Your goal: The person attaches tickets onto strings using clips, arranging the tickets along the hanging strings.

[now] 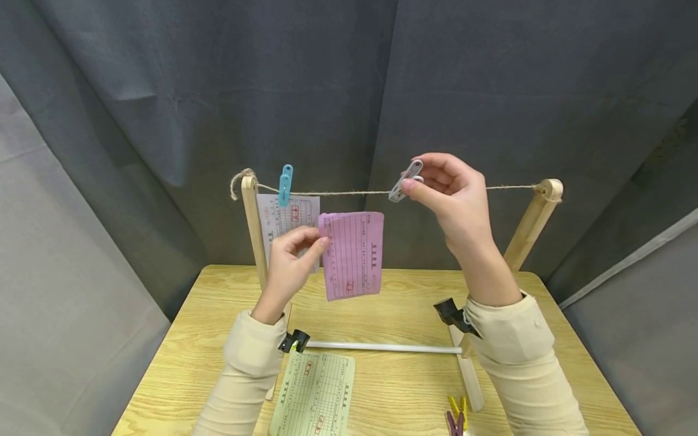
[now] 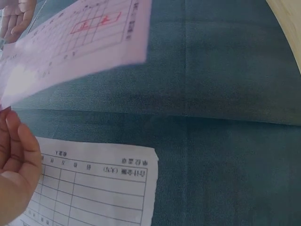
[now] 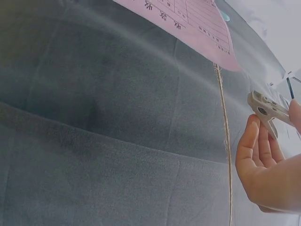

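Observation:
My left hand (image 1: 292, 260) pinches the left edge of a pink receipt slip (image 1: 353, 257), which hangs just below the twine line (image 1: 349, 193). Between thumb and fingers, my right hand (image 1: 455, 197) holds a grey clothespin (image 1: 406, 180) close to the line, right of the slip's top. In the right wrist view the grey clothespin (image 3: 265, 109) appears apart from the twine (image 3: 225, 117). Behind my left hand, a white receipt slip (image 1: 275, 215) hangs from the line under a blue clothespin (image 1: 285, 185). The left wrist view shows the pink slip (image 2: 84, 47) above the white slip (image 2: 99, 183).
Wooden posts stand at left (image 1: 254, 230) and right (image 1: 531, 224), with a white rod (image 1: 382, 347) low between them. On the wooden table (image 1: 403, 387) lie a green receipt slip (image 1: 316, 393) and, at front right, yellow (image 1: 463, 407) and purple (image 1: 455, 424) clothespins. A dark curtain (image 1: 327, 91) hangs behind.

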### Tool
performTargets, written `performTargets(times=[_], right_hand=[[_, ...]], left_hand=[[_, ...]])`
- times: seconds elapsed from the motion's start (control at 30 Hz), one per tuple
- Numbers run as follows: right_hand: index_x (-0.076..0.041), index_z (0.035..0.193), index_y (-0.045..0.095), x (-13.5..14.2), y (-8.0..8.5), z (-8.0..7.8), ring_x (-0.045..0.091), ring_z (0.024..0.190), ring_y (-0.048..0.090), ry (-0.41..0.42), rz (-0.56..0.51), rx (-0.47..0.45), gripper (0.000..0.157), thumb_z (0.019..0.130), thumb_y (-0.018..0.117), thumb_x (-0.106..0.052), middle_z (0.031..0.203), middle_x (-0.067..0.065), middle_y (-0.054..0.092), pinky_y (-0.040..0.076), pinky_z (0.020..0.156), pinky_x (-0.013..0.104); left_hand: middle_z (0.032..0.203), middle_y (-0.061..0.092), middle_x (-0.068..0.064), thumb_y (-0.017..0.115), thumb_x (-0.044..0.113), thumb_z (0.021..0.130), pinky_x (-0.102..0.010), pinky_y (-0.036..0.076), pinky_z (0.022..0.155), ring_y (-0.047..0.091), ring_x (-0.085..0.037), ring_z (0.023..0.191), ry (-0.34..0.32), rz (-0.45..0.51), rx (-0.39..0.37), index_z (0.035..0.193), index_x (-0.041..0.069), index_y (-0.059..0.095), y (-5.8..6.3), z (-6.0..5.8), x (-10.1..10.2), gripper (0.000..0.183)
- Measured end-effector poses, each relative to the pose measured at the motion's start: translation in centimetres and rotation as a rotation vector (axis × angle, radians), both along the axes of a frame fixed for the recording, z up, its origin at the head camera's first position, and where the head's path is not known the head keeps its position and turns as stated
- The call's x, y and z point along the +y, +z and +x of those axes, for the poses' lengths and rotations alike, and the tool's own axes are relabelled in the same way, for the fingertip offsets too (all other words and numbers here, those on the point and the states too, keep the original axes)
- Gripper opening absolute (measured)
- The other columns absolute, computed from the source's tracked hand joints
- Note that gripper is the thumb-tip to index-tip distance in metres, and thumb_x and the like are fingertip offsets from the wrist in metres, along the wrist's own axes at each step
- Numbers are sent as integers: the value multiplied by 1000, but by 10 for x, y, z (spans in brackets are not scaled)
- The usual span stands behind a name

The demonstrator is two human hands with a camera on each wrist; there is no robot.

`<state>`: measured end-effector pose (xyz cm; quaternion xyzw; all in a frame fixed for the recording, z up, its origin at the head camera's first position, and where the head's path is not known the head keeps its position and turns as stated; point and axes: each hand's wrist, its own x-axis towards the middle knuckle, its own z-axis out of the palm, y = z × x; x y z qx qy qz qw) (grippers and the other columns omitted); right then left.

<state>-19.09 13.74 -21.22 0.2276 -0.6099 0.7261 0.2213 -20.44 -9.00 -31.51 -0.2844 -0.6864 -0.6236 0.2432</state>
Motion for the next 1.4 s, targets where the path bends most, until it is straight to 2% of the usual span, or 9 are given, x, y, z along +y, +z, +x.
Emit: performTargets(times=[0.13, 0.27, 0.53, 0.8, 1.03, 1.17, 1.4], right_hand=[[-5, 86, 66, -5, 5, -5, 13, 65, 61, 11, -8, 3, 26, 70, 67, 15, 74, 2, 66, 50, 63, 23], [-5, 85, 66, -10, 10, -12, 13, 65, 62, 70, -24, -37, 26, 70, 67, 16, 76, 4, 66, 51, 62, 24], [-4, 83, 66, -20, 17, -24, 14, 64, 61, 157, 10, -86, 23, 70, 67, 15, 74, 4, 66, 50, 61, 24], [-6, 77, 67, -31, 21, -35, 13, 62, 60, 246, 7, -109, 23, 71, 64, 17, 73, 4, 66, 48, 59, 23], [-11, 68, 66, -38, 22, -38, 12, 61, 61, 187, 91, -140, 27, 73, 65, 15, 68, 0, 65, 48, 61, 24], [-8, 64, 67, -41, 22, -41, 14, 64, 60, 144, 165, -178, 20, 72, 69, 10, 67, 1, 65, 47, 63, 26], [-3, 64, 66, -44, 27, -45, 20, 69, 60, 53, 359, -213, 12, 70, 74, 3, 65, 1, 66, 45, 62, 28]], left_hand=[[78, 62, -24, 61, -7, 81, -20, 46, 61, 55, -9, 67, 10, 66, -2, 84, -13, 63, 1, -3, 1, 7], [78, 62, -25, 61, -5, 82, -18, 46, 59, 55, -8, 65, 43, 115, -24, 86, -14, 63, 3, -4, 3, 9], [79, 62, -26, 61, -2, 84, -19, 47, 61, 56, -7, 65, 94, 129, -50, 86, -15, 63, 5, -9, 6, 13], [80, 63, -24, 60, -3, 84, -19, 48, 61, 57, -7, 64, 104, 130, -82, 88, -15, 62, 6, -11, 7, 13], [79, 62, -25, 60, -4, 84, -19, 49, 61, 57, -7, 65, 86, 156, -84, 87, -16, 61, 4, -14, 7, 12], [79, 62, -24, 60, -4, 84, -19, 48, 61, 56, -7, 65, 85, 163, -91, 87, -16, 61, 4, -14, 8, 12], [81, 62, -25, 59, -4, 84, -19, 48, 62, 56, -7, 66, 78, 153, -95, 88, -16, 61, 5, -13, 8, 13]])
